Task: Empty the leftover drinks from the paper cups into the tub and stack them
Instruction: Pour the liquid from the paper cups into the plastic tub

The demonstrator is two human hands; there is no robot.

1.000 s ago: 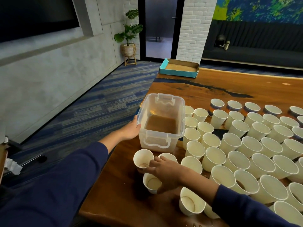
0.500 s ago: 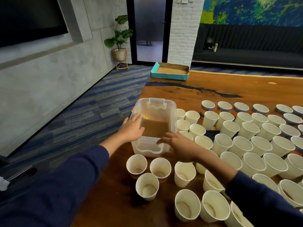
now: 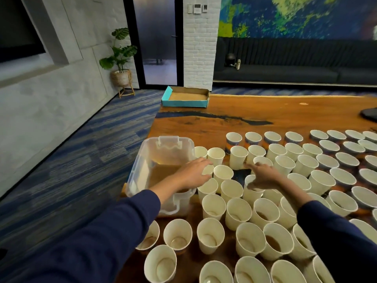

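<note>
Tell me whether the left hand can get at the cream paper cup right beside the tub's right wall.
Probably yes. The left hand reaches across the clear plastic tub, its fingers already at the cream paper cup beside the tub's wall. Nothing covers the cup; close neighbouring cups leave little finger room.

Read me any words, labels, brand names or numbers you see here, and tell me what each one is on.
No text can be read.
White wall panels on the brick pillar: any markings too small.
Paper cups with blue and orange printed sides in the far row: print too blurred.
Clear plastic tub, teal cardboard tray: no lettering shows.
</note>
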